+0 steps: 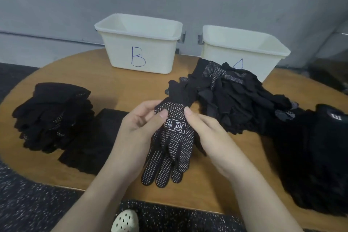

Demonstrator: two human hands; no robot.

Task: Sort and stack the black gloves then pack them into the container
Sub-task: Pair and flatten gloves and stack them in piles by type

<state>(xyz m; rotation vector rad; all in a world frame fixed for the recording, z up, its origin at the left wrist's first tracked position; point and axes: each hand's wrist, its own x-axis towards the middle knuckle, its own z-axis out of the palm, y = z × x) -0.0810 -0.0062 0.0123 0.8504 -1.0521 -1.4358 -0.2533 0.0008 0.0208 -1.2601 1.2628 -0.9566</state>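
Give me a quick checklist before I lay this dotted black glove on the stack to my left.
1. Both hands grip the black glove with white dots: left hand, right hand. Ok.
2. Glove flat, fingers aligned: not ok, fingers overlap.
3. Stacked black gloves tidy enough to take it: ok.
4. White plastic bin marked B has room: cannot tell, inside mostly hidden.
5. Loose heap of black gloves clear of the stack: ok.

Glove stack (54, 117) left, loose pile (243, 100) right, bins (141, 43) behind
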